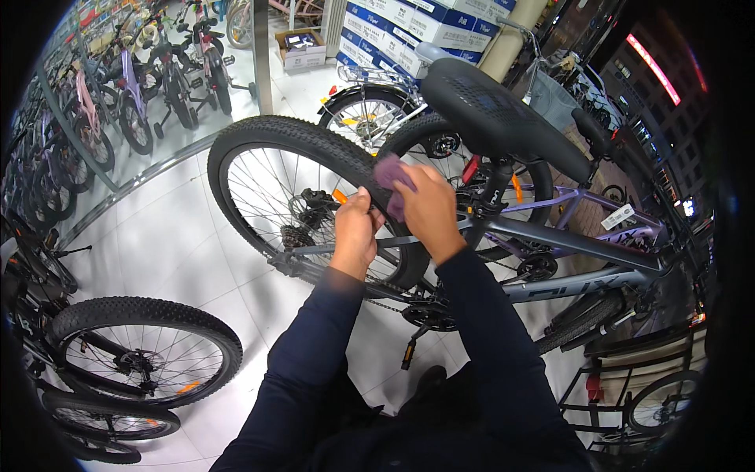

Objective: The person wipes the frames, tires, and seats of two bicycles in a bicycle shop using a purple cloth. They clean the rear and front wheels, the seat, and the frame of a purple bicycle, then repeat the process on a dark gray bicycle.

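A grey mountain bike stands before me, its rear wheel on the left and its black saddle at the upper right. My right hand grips a crumpled purple cloth against the right side of the rear tyre. Close beside it, my left hand is closed at the inner edge of that wheel, thumb up near an orange spoke reflector. Its other fingers are partly hidden behind the thumb and rim. Below both hands are the chainring and a pedal.
Another bike's knobbly wheel stands at the lower left. Small bikes line the far left behind a glass partition. A purple bike is close beyond the grey one. Blue-and-white boxes are stacked at the back, near an open carton.
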`<state>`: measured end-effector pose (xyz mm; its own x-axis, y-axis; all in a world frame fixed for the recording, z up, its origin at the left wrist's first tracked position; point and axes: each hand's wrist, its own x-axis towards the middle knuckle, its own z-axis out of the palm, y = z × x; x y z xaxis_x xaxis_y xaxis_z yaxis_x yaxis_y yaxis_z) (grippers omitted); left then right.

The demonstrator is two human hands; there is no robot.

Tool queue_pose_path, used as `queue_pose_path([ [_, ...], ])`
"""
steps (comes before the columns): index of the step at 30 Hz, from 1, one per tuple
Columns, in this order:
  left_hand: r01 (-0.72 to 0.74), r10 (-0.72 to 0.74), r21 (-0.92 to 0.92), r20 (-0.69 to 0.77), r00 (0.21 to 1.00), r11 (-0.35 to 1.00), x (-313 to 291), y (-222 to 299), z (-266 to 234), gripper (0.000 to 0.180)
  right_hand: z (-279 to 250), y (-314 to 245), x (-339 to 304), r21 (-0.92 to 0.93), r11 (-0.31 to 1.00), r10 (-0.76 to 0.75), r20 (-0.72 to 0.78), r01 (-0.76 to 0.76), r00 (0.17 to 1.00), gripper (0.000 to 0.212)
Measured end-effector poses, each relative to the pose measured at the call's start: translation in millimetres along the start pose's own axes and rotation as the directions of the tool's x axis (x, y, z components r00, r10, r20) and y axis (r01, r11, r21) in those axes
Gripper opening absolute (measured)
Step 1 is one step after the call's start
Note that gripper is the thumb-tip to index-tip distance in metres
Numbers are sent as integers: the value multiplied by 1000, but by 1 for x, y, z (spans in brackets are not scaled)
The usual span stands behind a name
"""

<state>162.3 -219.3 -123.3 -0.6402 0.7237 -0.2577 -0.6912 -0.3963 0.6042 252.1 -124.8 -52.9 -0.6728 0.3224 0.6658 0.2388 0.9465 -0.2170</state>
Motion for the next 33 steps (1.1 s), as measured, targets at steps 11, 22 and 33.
queue_pose_path([
  [11,-8,1,-68,-96,995,998,-9,-4,20,30,30,-26,52,9,998,-63,-115,65,991,14],
  [22,-9,12,-67,42,999,998,10,4,-6,36,1,4,8,65,992,-105,-28,107,994,25],
  [33,-229,218,-207,-73,973,951,30,39,-22,30,-35,2,-38,-117,990,99,203,-77,974,18],
])
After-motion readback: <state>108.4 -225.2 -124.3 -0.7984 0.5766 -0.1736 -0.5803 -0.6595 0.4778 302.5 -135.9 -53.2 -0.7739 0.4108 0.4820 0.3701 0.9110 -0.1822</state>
